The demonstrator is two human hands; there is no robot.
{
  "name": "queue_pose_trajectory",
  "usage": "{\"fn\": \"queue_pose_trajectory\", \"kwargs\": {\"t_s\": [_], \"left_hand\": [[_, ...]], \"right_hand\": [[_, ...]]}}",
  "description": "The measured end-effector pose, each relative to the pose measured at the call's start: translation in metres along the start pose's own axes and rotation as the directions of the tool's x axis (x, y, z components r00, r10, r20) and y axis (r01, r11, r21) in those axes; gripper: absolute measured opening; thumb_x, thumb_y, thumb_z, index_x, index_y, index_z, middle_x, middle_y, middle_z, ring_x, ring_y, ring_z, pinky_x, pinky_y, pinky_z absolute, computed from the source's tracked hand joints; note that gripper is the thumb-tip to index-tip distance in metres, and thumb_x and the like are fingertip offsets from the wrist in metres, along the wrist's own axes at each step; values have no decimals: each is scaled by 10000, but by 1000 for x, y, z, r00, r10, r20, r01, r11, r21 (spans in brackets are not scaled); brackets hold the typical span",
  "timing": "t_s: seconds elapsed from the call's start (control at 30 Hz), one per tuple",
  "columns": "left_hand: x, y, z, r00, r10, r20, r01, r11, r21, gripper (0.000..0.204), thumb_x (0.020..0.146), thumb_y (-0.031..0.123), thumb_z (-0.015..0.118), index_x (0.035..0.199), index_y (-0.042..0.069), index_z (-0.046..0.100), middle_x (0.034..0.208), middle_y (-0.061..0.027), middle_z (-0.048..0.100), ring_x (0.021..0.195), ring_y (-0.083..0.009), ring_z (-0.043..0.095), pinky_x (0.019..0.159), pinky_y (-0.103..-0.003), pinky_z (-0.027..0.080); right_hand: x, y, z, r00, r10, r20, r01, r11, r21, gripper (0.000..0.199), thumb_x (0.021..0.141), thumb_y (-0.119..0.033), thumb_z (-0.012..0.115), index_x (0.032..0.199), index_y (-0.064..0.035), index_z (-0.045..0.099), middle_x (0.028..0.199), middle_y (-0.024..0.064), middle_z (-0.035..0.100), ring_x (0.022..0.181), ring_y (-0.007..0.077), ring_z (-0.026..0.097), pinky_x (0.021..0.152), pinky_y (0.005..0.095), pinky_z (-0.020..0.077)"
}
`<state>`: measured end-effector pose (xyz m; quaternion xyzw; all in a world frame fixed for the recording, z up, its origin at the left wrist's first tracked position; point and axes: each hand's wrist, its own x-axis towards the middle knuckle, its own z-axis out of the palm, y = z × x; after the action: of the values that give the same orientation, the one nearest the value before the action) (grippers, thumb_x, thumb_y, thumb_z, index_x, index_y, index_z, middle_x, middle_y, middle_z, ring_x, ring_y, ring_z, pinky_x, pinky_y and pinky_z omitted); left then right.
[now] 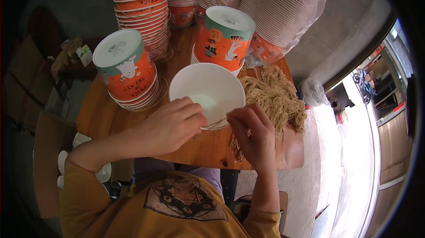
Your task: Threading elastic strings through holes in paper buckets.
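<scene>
the right hand pinches a thin cord at the near rim of a paper bucket, beside tan strands; the left hand curls there, fingertips hidden, grip impossible to tell.

Two hands, one table, one string heap

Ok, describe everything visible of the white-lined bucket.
The bucket is round, smooth and paper-like, white inside, its outside mostly hidden. Its open mouth faces up and it looks empty. It is over the wooden table; whether it rests there is unclear. The left hand is at its near edge, where a tan cord runs to the right hand.
</scene>
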<state>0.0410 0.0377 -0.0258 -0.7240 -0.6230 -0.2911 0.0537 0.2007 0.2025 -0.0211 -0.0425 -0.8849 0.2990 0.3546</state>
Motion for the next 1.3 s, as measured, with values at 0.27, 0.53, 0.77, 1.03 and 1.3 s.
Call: {"fn": "queue_pose_trajectory", "kwargs": {"t_s": [0.27,0.53,0.77,1.03,1.3], "left_hand": [[-2,-10,-8,989,-111,-96,100,989,-111,75,854,82,607,919,76,571,859,-63,563,871,-248,562,922,-407,362],[14,-3,7,898,-413,-153,389,906,-167,134,811,134,672,826,78,551,711,-36,584,734,-221,569,924,-378,336],[9,-12,16,921,-341,-189,320,938,-137,116,776,80,644,812,71,534,759,-40,565,824,-221,556,952,-392,320],[-7,-19,13,951,-297,-88,266,928,-261,98,804,88,617,874,86,549,895,-59,512,963,-251,501,981,-419,301],[-8,-21,14,946,-312,-88,269,907,-323,103,832,99,615,902,75,542,936,-77,503,1000,-271,489,977,-424,311]], "right_hand": [[25,0,32,986,154,61,-151,987,-52,67,880,-92,617,864,-59,561,788,105,604,644,325,632,557,412,499],[25,-1,38,984,178,26,-175,979,-102,64,879,-80,612,867,-49,557,805,100,620,618,279,621,545,379,486],[31,0,43,984,165,-69,-177,958,-225,109,901,-95,553,831,-37,493,791,149,607,660,389,617,551,474,489],[37,15,35,968,248,44,-245,967,-68,83,879,-103,593,853,-31,561,771,151,607,646,348,611,594,438,491],[34,-5,13,876,185,445,-201,980,-13,163,788,-145,735,911,-74,654,805,62,543,703,192,557,656,339,482]]}}
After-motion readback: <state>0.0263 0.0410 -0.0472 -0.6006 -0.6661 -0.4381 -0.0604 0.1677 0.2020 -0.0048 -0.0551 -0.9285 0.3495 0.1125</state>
